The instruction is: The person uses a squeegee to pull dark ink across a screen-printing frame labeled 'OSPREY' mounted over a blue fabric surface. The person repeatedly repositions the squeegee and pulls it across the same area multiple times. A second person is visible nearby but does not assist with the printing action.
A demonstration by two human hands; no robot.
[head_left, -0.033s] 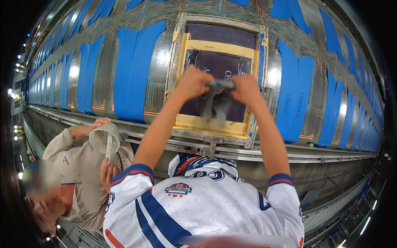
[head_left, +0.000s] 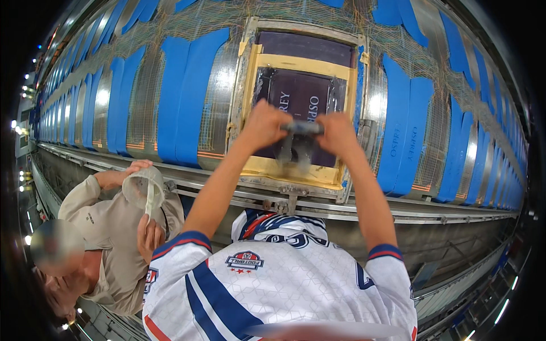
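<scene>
Both my hands grip a squeegee [head_left: 303, 127], my left hand [head_left: 266, 125] closed round its left end and my right hand [head_left: 336, 133] closed round its right end. The squeegee stands over the dark mesh of a screen-printing frame [head_left: 239, 96], whose inner border is lined with yellowish tape. Its lower part is smeared by motion. Pale lettering shows in the mesh beyond my hands, and glossy wet residue lies along both sides of it. Beneath the frame is a long table with blue cut fabric pieces [head_left: 182, 102] laid in rows.
At my left a co-worker holds a translucent tub [head_left: 143, 187] and a pale flat spatula [head_left: 149, 200] in it. A metal rail [head_left: 443, 219] runs along the table's near edge. More blue pieces [head_left: 401, 125] lie right of the frame.
My hands and the squeegee have come a little toward me, uncovering more of the lettering. The co-worker's spatula has shifted slightly in the tub.
</scene>
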